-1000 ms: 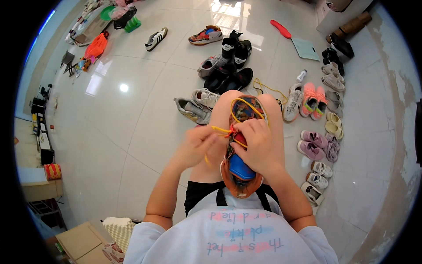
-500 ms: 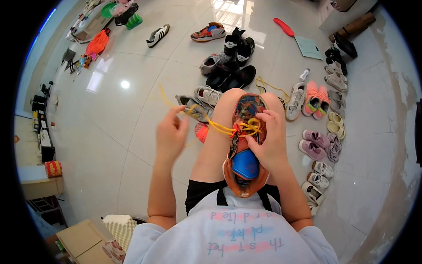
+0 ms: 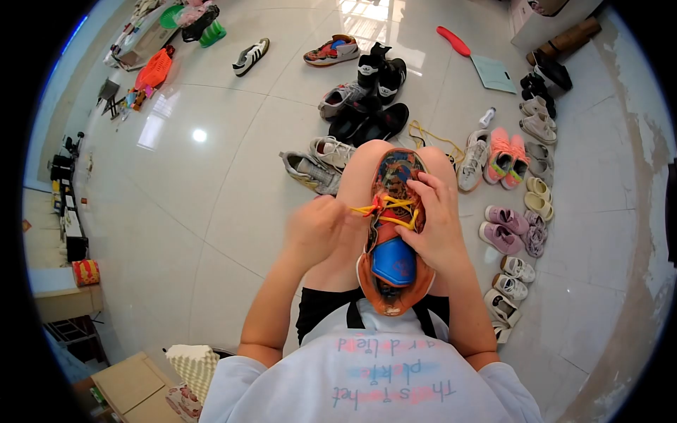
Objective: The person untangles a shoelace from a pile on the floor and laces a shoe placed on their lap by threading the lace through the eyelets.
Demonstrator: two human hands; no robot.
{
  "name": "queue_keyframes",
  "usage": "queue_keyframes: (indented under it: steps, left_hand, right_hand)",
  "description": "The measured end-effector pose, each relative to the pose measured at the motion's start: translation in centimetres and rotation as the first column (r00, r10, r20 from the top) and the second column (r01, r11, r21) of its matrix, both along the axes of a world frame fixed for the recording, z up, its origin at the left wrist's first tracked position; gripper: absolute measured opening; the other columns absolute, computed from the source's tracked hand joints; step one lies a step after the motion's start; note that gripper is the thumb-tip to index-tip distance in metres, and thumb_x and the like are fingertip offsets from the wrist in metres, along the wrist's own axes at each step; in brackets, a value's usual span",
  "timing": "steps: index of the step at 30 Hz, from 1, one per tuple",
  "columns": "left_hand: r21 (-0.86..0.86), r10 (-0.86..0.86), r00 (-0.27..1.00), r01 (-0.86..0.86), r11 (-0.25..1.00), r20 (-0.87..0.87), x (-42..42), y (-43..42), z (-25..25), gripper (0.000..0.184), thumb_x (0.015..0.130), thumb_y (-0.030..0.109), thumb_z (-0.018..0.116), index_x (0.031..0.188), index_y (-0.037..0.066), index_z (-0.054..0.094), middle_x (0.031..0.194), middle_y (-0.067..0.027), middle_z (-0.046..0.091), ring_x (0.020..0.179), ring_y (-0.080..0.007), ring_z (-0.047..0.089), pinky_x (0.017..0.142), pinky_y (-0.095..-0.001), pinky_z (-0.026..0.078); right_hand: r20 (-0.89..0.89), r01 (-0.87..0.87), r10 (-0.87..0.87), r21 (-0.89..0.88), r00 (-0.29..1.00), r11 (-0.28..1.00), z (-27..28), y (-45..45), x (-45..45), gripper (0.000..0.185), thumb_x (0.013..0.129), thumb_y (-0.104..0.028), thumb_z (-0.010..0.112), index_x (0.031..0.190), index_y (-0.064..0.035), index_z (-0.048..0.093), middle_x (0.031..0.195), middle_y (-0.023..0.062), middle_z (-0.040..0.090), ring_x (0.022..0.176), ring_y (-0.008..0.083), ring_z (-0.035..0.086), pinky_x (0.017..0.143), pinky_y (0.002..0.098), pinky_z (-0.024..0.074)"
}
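Note:
An orange sneaker (image 3: 419, 271) with a blue tongue patch (image 3: 393, 264) lies across my thighs, its toe pointing away from me. Yellow shoelace (image 3: 399, 203) runs across its upper in a zigzag and out past the left edge. My left hand (image 3: 317, 229), somewhat blurred, is closed on the lace just left of the shoe. On the shoe's right side, my right hand (image 3: 436, 222) grips it, thumb near the tongue and fingers bent over the upper beside the lacing.
Pairs of shoes stand on the tiled floor, including grey sneakers (image 3: 309, 171), black shoes (image 3: 381, 123) and pink sneakers (image 3: 497, 161). A matching orange sneaker (image 3: 331, 51) lies farther off. Another yellow lace (image 3: 441, 134) is beyond my knees. A red-handled dustpan (image 3: 493, 74) rests at upper right.
My left hand has come down and right toward the shoe, its fingers closing. The lace over the upper has gone from a loose loop to a flatter zigzag. My right hand stays nearly in place.

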State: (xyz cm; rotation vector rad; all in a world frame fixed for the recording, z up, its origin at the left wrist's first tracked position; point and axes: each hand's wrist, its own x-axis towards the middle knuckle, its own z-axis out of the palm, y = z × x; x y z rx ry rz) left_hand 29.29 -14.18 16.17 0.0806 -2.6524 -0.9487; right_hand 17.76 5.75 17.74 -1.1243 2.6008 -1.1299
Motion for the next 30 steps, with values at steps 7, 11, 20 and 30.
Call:
queue_keyframes:
  steps: [7, 11, 20, 30]
  left_hand:
    - [0.271, 0.465, 0.855, -0.404, 0.874, -0.227, 1.2, -2.4, 1.1, 0.014, 0.093, 0.011, 0.055, 0.083, 0.001, 0.059, 0.067, -0.0031, 0.054, 0.055, -0.0113, 0.044, 0.05, -0.0258, 0.035]
    - [0.361, 0.503, 0.837, -0.41, 0.838, -0.217, 1.0, -1.9, 1.5, 0.018, 0.095, 0.013, 0.053, 0.084, 0.0, 0.059, 0.071, 0.0006, 0.055, 0.062, -0.0061, 0.042, 0.055, -0.0214, 0.034]
    - [0.126, 0.539, 0.813, -0.572, 0.811, 0.221, -1.0, -6.6, 3.1, 0.019, 0.089, 0.012, 0.053, 0.101, -0.002, 0.059, 0.07, -0.0072, 0.052, 0.065, -0.0168, 0.05, 0.06, -0.0306, 0.042]
    - [0.095, 0.107, 0.991, -0.099, 0.991, -0.077, -6.0, -1.0, 4.5, 0.031, 0.083, -0.001, 0.044, 0.11, -0.001, 0.058, 0.091, -0.0119, 0.048, 0.086, -0.0238, 0.048, 0.079, -0.0307, 0.04]
  right_hand:
    - [0.023, -0.004, 0.003, 0.011, 1.0, 1.0, -0.4, 0.7, -0.3, 0.068, 0.059, -0.008, 0.077, 0.122, -0.0064, 0.052, 0.134, 0.0128, 0.041, 0.118, 0.0336, 0.042, 0.101, 0.0408, 0.037]
    - [0.045, -0.007, 0.005, 0.038, 0.999, 0.999, -0.1, 0.7, -0.4, 0.067, 0.059, -0.008, 0.077, 0.122, -0.0065, 0.052, 0.134, 0.013, 0.041, 0.12, 0.0334, 0.042, 0.101, 0.0408, 0.0368]
    - [-0.006, 0.048, -0.048, -0.031, 0.999, 0.998, -0.8, 0.8, 0.3, 0.057, 0.063, -0.01, 0.076, 0.116, -0.0069, 0.055, 0.129, 0.0136, 0.045, 0.118, 0.0327, 0.044, 0.099, 0.0414, 0.0381]
    - [0.235, 0.193, -0.183, -0.019, 0.955, 0.981, -0.6, 1.5, 1.1, 0.029, 0.068, -0.007, 0.074, 0.09, -0.0034, 0.056, 0.09, 0.0105, 0.054, 0.081, 0.0262, 0.057, 0.073, 0.035, 0.047]
